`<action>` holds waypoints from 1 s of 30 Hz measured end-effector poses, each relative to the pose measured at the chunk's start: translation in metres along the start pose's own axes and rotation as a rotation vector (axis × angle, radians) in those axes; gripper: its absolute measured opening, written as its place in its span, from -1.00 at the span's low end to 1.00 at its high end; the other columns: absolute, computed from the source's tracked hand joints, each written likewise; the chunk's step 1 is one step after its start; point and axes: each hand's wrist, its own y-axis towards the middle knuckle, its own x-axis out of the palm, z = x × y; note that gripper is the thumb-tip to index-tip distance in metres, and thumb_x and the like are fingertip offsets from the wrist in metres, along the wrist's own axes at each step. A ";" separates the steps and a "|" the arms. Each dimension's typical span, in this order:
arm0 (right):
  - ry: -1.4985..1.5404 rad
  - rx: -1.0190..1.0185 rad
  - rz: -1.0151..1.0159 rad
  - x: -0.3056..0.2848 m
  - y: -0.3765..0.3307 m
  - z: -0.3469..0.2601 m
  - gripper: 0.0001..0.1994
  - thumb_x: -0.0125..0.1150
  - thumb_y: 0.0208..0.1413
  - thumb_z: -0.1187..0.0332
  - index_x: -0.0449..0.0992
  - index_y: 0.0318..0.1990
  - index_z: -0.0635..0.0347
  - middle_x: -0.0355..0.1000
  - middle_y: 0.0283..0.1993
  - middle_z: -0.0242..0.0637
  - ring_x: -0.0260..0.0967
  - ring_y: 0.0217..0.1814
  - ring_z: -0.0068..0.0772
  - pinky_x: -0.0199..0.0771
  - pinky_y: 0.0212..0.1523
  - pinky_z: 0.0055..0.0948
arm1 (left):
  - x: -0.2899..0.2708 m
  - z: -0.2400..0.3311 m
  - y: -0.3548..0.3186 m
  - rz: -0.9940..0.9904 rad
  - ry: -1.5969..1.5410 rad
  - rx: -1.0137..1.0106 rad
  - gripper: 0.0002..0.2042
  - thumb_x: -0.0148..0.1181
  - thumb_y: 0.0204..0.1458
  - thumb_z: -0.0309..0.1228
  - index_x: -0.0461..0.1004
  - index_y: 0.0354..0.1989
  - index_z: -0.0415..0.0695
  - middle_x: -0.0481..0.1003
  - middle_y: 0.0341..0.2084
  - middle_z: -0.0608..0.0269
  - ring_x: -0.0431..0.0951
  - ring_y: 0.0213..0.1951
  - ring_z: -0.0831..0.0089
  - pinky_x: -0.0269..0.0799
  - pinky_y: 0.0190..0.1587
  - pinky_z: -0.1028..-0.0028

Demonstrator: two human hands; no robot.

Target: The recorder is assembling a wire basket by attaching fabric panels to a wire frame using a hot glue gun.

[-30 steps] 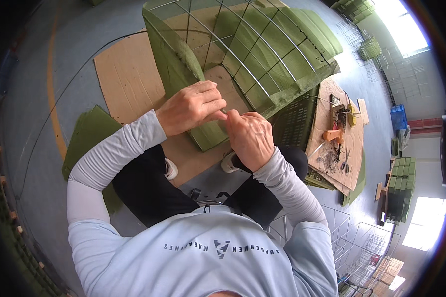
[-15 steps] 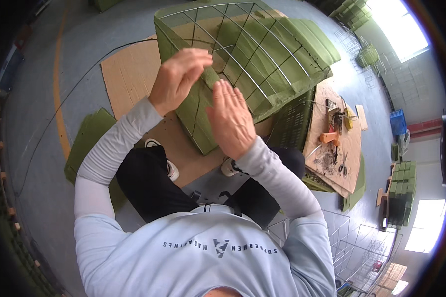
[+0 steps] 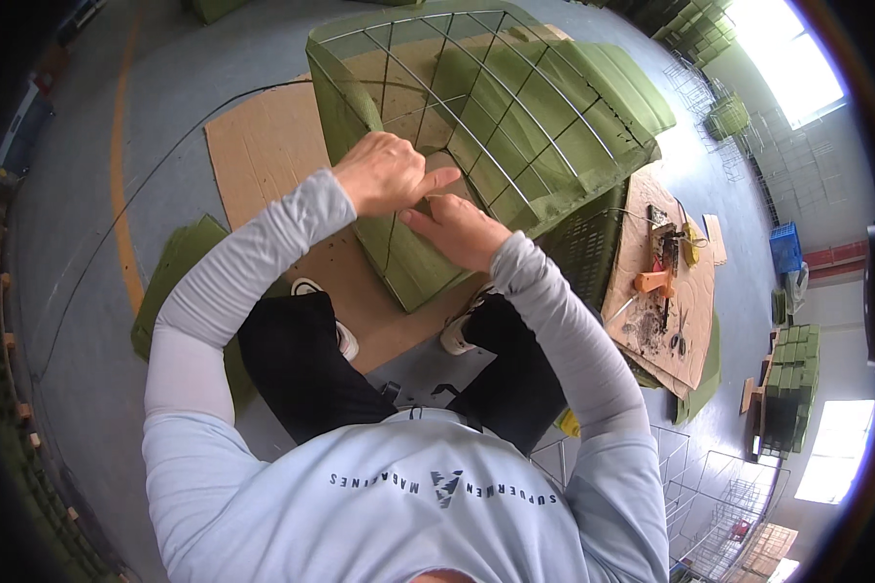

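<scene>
Your left grip [image 3: 381, 175] is at the near upper edge of the green mesh-covered wire cage [image 3: 525, 146], its fingers curled and its thumb stretched rightward. Your right grip [image 3: 460, 231] is just beside it, fingers bent and thumb pointing left; you cannot tell from this view whether either grip grasps the mesh or a tie. The cage sits in front of you over the right part of a cardboard sheet [image 3: 262, 146] on the floor, well in from the sheet's left edge. At your right, a second cardboard piece [image 3: 637, 325] tops a dark green plastic crate [image 3: 578, 243]; an orange-handled tool [image 3: 654, 282] lies across its middle, with scissors [image 3: 679, 342] near its right edge.
</scene>
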 end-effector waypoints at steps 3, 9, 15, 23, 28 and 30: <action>0.007 0.120 -0.147 -0.002 0.002 -0.004 -0.42 0.02 0.21 0.02 0.31 -0.04 0.57 0.41 -0.07 0.19 0.36 0.07 0.07 0.29 0.12 -0.13 | -0.018 -0.006 0.014 -0.312 -0.046 -0.118 -0.20 -0.49 0.24 0.17 0.54 -0.64 -0.22 0.54 -0.57 -0.05 0.56 -0.25 0.05 0.44 -0.10 0.20; -0.380 -0.300 0.629 0.040 0.040 -0.003 -0.27 0.10 0.16 0.12 0.00 0.24 0.61 0.17 0.23 0.28 0.12 0.34 0.07 0.04 0.34 -0.07 | -0.004 -0.048 -0.011 0.350 -0.353 0.030 -0.45 -0.33 0.28 -0.01 0.54 -0.12 -0.19 0.50 -0.07 -0.06 0.46 0.07 0.09 0.11 0.31 0.17; 0.040 -0.167 0.188 0.016 0.050 -0.011 -0.54 0.13 0.16 0.20 0.26 0.01 0.47 0.38 -0.02 0.19 0.35 0.06 0.11 0.34 0.06 -0.15 | -0.005 -0.048 -0.013 0.149 -0.090 0.015 -0.42 -0.34 0.26 0.03 0.57 -0.34 -0.15 0.55 -0.33 0.00 0.53 -0.16 0.05 0.20 0.25 0.10; 0.121 -0.050 0.268 0.018 0.052 -0.007 -0.61 -0.01 0.24 0.12 0.39 -0.33 0.37 0.45 -0.29 0.12 0.41 -0.11 0.10 0.37 -0.08 -0.10 | -0.017 -0.050 0.016 0.135 -0.667 -0.140 -0.21 -0.56 0.21 0.23 0.58 -0.21 -0.17 0.58 -0.26 0.06 0.54 -0.07 0.22 0.23 0.22 0.31; 0.077 -0.089 0.297 0.022 0.054 0.000 -0.54 -0.15 0.30 0.04 0.43 -0.25 0.36 0.44 -0.38 0.12 0.42 -0.20 0.16 0.38 -0.16 -0.08 | -0.012 -0.061 -0.025 0.219 -0.382 0.124 -0.59 -0.14 0.25 -0.13 0.53 -0.24 -0.22 0.56 -0.25 0.07 0.54 -0.09 0.18 0.15 0.29 0.15; 0.072 -0.073 0.286 0.018 0.054 -0.002 -0.55 -0.14 0.29 0.05 0.43 -0.24 0.36 0.45 -0.37 0.11 0.42 -0.20 0.16 0.38 -0.15 -0.08 | -0.012 -0.055 -0.024 0.190 -0.267 0.104 -0.58 -0.15 0.26 -0.12 0.52 -0.33 -0.22 0.54 -0.34 0.08 0.53 -0.18 0.14 0.17 0.27 0.12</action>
